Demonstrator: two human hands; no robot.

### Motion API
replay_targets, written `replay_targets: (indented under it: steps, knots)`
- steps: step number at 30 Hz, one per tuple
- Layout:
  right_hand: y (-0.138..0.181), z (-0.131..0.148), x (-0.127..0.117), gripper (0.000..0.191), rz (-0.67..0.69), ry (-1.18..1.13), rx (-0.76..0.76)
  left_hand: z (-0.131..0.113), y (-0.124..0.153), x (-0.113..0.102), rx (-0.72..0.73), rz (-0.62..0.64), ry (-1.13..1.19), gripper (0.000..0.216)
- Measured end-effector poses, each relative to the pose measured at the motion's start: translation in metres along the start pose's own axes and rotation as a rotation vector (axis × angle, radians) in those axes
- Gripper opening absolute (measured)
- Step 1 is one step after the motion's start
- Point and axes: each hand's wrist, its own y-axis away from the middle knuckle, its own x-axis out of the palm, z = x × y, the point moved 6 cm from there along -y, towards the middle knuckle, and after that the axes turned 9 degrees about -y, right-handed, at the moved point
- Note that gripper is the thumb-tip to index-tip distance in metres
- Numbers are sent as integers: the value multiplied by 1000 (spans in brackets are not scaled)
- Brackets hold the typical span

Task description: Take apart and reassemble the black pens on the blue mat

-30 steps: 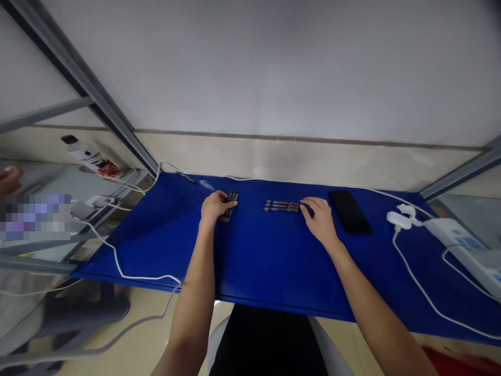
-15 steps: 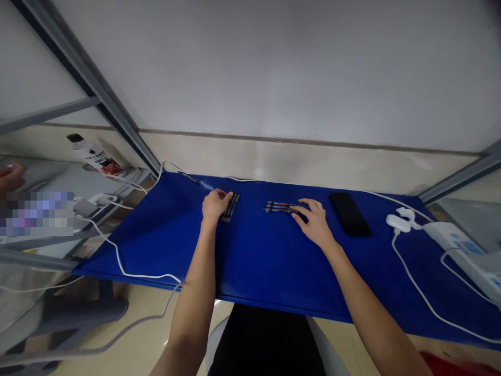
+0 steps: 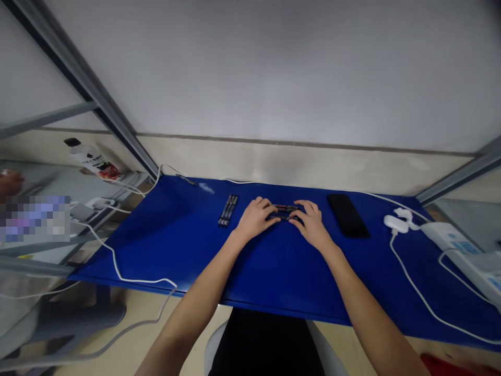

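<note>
A small row of dark pens (image 3: 287, 208), one with a reddish part, lies crosswise on the blue table between my hands. My left hand (image 3: 255, 216) is closed at their left ends, thumb on the near side and fingers on the far side. At the right ends, my right hand (image 3: 312, 223) holds them in the same way; fingers hide part of the pens. Left of my left hand, a second group of dark pens (image 3: 227, 210) lies side by side, pointing away from me, touched by neither hand.
A black phone (image 3: 348, 215) lies right of my right hand. Farther right are a white charger (image 3: 396, 224) with its cable and a white power strip (image 3: 462, 250). Another pen (image 3: 186, 179) rests at the back left. A bottle (image 3: 94, 159) and another person's hand (image 3: 11, 183) are on the left.
My left hand has left the left pen group and moved right to the crosswise pens. My right hand stays at their right ends.
</note>
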Motion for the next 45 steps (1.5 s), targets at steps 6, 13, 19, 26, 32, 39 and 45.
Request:
replay_targets:
  steps: [6, 13, 19, 26, 32, 39, 45]
  knots:
    - [-4, 4, -2, 22, 40, -119, 45, -10, -1, 14, 26, 55, -71, 25]
    - [-2, 5, 1, 30, 145, -325, 71, -14, 0, 12, 54, 44, -120, 29]
    - [-2, 9, -2, 28, 90, -280, -20, -15, -3, 14, 12, 104, -22, 37]
    - [-4, 18, -10, 29, -17, -284, 25, -12, -5, 11, -37, 122, 31, 39]
    - [-4, 3, -8, 24, -43, -480, 243, -13, -4, 12, -37, 108, -17, 39]
    - [-3, 0, -5, 27, -58, -658, 299, -11, -5, 12, -55, 126, -6, 40]
    - [-3, -1, -5, 48, -98, -671, 244, -10, -4, 12, -64, 148, 4, 39]
